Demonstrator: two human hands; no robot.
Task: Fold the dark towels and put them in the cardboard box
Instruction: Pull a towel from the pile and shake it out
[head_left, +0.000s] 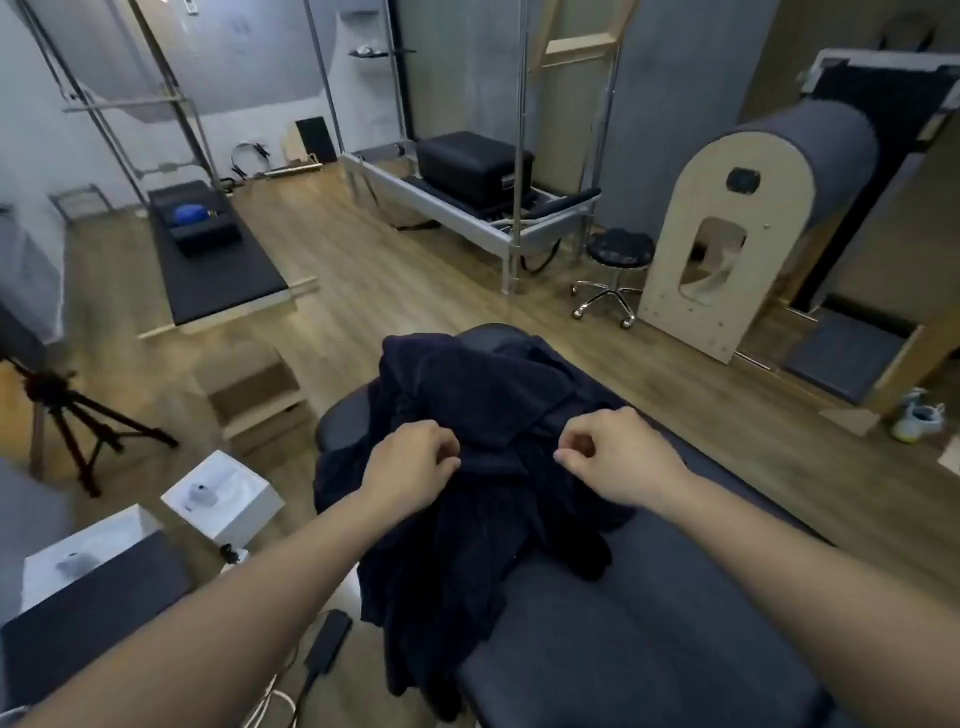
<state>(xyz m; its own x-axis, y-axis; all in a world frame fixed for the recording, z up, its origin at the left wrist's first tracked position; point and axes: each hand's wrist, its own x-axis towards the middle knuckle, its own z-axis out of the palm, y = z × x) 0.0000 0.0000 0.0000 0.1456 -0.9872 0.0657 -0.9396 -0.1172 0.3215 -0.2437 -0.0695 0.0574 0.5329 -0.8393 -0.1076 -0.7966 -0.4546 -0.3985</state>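
Observation:
A heap of dark navy towels lies crumpled on a dark padded bench, one part hanging over the bench's left side. My left hand rests on the heap's near left, fingers curled and pinching the cloth. To its right, my right hand has its fingers curled at a towel edge; whether it grips the fabric I cannot make out. The open cardboard box stands on the floor to the left of the bench.
Two white boxes and a black adapter with cables lie on the floor at lower left. A tripod stands far left. A rolling stool, a wooden barrel and exercise beds stand beyond.

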